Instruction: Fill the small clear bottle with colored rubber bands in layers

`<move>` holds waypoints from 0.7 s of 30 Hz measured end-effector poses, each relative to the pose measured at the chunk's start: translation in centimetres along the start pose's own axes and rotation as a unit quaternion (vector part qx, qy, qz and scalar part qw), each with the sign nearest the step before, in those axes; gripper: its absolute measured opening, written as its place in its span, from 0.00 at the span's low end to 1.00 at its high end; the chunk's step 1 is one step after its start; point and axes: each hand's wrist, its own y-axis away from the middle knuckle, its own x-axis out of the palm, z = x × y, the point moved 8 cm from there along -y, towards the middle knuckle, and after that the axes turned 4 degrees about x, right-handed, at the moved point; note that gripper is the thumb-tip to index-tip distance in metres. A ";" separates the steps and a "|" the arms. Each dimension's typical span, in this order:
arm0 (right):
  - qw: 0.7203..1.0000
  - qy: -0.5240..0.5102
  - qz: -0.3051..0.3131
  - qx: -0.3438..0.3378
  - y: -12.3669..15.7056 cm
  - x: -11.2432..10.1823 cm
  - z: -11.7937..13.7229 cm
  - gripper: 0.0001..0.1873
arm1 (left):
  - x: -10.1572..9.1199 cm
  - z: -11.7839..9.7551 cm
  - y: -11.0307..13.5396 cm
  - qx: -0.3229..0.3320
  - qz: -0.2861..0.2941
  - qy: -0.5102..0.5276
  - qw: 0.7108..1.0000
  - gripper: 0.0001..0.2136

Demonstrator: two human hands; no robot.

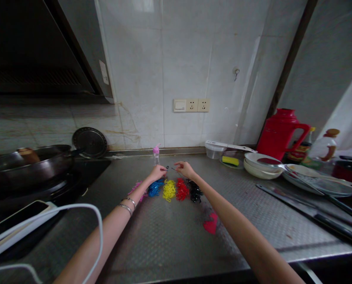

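Closest to me, at the lower left, a white cable (100, 236) curves up beside a pale device (22, 223) with a dark face. Both lie off to one side, which leaves the middle of the metal worktop (161, 244) to my arms. A red patch (210, 224) sits near my right forearm.

Farther in, small loops, perhaps rubber bands, lie in a row of heaps, one colour each: a pink heap (135, 187) partly behind my left forearm, then a blue heap (155, 189), a yellow heap (169, 190), a red heap (182, 189) and a black heap (195, 191). I take it the gaps stop the colours mixing, and the row puts each within easy reach.

Just beyond the heaps, my left hand (159, 172) has its fingers pinched narrow at a small dark loop (167, 167), held by the edge, I'd judge, so that its opening stays free. My right hand (185, 169) faces it, fingers bent and close together; something thin and dark shows at their tips, but I cannot tell how it is gripped. The hands are near each other, not touching.

Behind my left hand stands a small clear bottle (156, 157) with a pink top. A yellow sponge (230, 161), a clear tub (215, 151) and bowls (261, 173) sit toward the back right, near a red flask (278, 134), out of my arms' way. The tiled wall (193, 59) closes the view.
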 end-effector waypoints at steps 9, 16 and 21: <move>0.996 0.093 0.003 0.001 3.0 -5.9 -2.5 0.16 | 0.1 1.1 -0.2 -0.012 -0.001 0.019 1.000 0.10; 0.990 0.131 0.045 0.002 4.9 -6.8 -3.5 0.19 | -0.3 0.4 0.4 -0.034 -0.008 0.015 0.999 0.10; 0.989 0.140 0.055 0.003 5.2 -6.7 -3.6 0.19 | -1.3 0.6 0.3 -0.013 0.000 0.000 1.000 0.12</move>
